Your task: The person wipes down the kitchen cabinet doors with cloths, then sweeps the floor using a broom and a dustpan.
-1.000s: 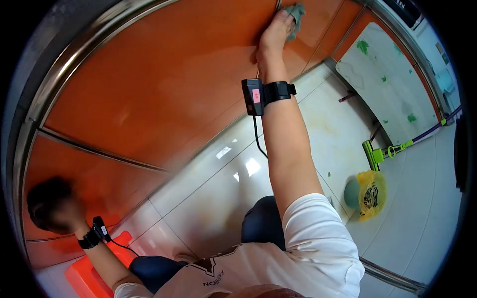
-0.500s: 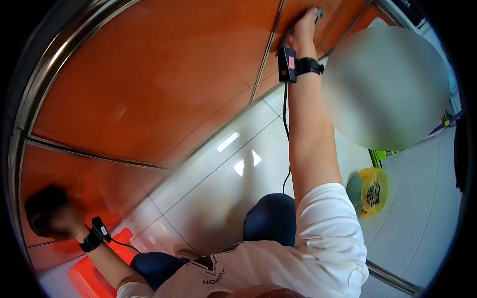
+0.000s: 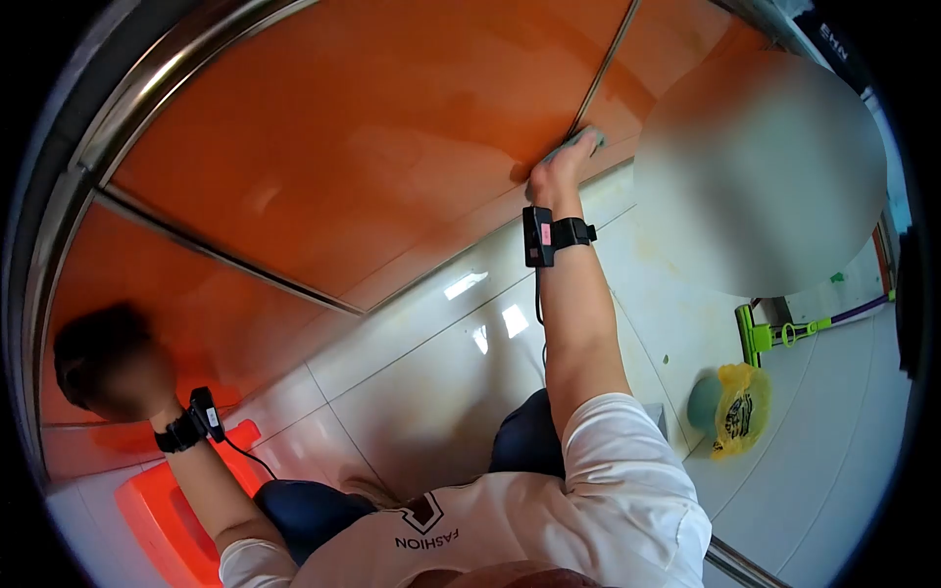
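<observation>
My right hand (image 3: 561, 176) is pressed on the glossy orange panel (image 3: 392, 127), near its lower edge and beside a metal seam strip (image 3: 603, 69). Under its fingers is a grey-green cloth (image 3: 561, 148), mostly covered by the hand. My left hand (image 3: 142, 382) is at the panel's far left end, and its fingers are smeared by blur. Beside it is a dark rounded shape (image 3: 93, 358); whether this is an object or a reflection I cannot tell. Black straps with small boxes and cables are on both wrists.
An orange-red plastic stool (image 3: 147, 519) stands below my left arm. White floor tiles (image 3: 412, 392) run along the panel. At right are a green bin with a yellow bag (image 3: 742, 412) and a green mop head (image 3: 753, 335) with a purple handle. A blurred disc hides the upper right.
My right hand and the cloth have come down the panel, closer to my body and to the lower edge. My left hand stays at the far left; the view has shifted slightly.
</observation>
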